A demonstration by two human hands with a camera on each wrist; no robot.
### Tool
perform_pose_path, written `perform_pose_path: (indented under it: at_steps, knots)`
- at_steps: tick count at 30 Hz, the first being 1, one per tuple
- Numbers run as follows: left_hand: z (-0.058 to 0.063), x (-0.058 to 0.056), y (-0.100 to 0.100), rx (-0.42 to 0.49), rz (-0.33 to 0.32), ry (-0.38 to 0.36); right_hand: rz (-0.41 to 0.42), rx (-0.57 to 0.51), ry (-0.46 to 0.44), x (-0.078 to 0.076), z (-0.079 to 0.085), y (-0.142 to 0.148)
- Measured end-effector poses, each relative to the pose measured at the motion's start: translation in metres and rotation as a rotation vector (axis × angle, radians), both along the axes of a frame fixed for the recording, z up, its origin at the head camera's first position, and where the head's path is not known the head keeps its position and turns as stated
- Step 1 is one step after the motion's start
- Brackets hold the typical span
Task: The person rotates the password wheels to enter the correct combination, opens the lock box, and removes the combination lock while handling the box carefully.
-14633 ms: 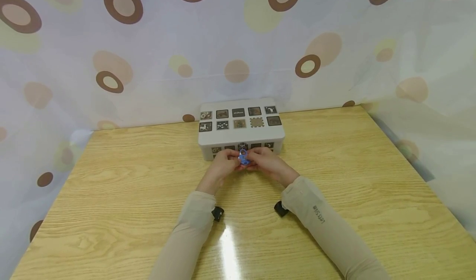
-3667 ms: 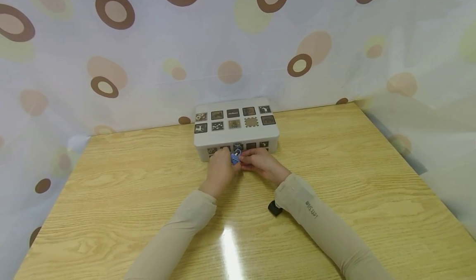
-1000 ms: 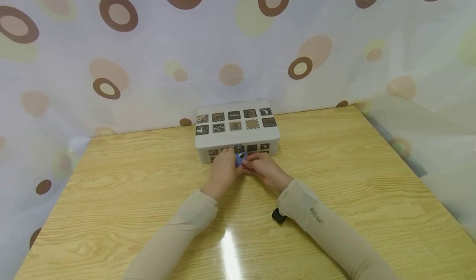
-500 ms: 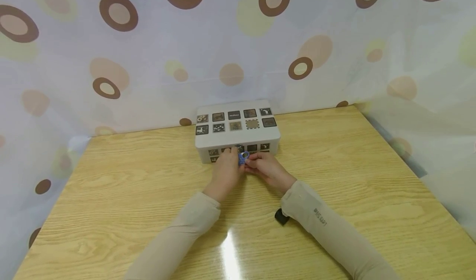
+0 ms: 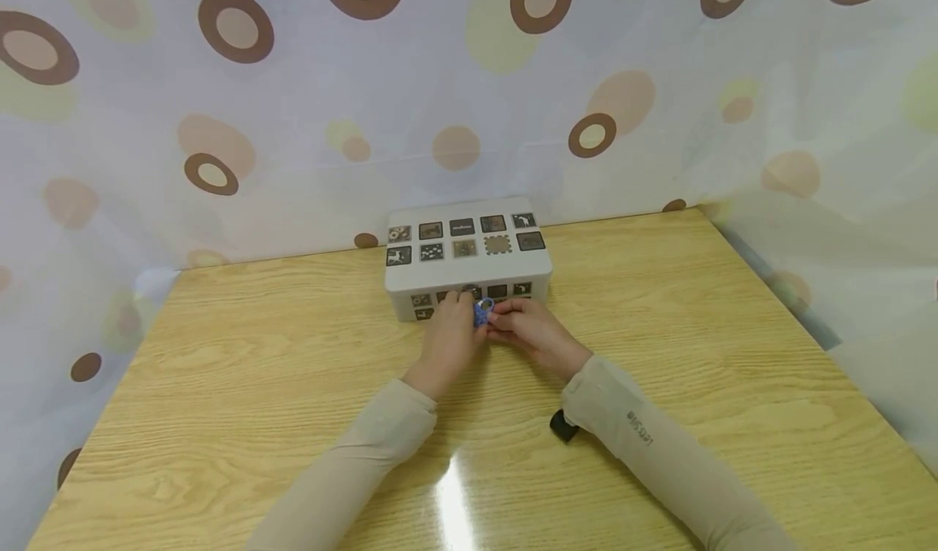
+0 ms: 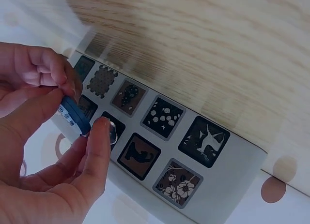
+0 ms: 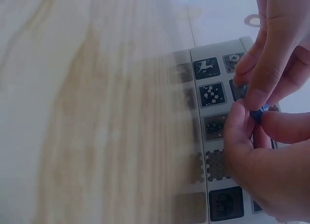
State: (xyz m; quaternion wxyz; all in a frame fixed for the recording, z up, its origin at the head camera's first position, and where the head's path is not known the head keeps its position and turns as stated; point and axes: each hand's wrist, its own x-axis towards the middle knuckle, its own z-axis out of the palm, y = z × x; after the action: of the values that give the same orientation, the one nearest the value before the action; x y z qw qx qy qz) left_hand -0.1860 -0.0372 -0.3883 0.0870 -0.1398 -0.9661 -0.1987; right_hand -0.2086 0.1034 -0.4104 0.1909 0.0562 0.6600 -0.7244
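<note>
In the head view a small blue padlock [image 5: 481, 313] is between my two hands, close in front of the box's metal clasp [image 6: 113, 132]. Its loop points up and to the right. My left hand [image 5: 449, 335] holds it from the left, back of the hand towards the head camera. In the left wrist view the thumb and fingers surround the padlock [image 6: 75, 115], which shows a row of small marks on a white strip. From the other side my right hand [image 5: 535, 331] pinches it between thumb and fingertips. Fingers cover much of the padlock in the right wrist view.
The white box [image 5: 469, 271], lid down, bears dark picture squares and stands at the back of the wooden table [image 5: 256, 388]. Behind it hangs a dotted curtain [image 5: 410, 79]. A black strap piece [image 5: 563, 426] shows beneath the right sleeve [image 5: 645, 437].
Since the earliest frame the left hand has turned its back upward. Over the last second both hands and the padlock have shifted slightly right, and its loop has come to lean right.
</note>
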Motion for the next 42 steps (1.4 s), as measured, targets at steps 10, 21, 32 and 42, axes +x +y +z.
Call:
perform_pose_path:
  at_steps: [10,21,32,42]
  knots:
    - [-0.001,-0.004,-0.005,0.257,-0.046,-0.063,0.032,0.028,0.034,-0.004,0.003,0.010]
    - [-0.001,-0.007,-0.009,0.572,-0.056,-0.353,0.066,0.070,0.029,-0.004,0.004,0.028]
    - [0.001,-0.008,0.020,0.776,-0.056,-0.671,0.118,0.068,0.053,0.006,0.003,0.065]
    - [0.004,-0.015,0.058,0.938,-0.120,-0.878,0.125,0.153,0.034,0.009,0.009,0.105]
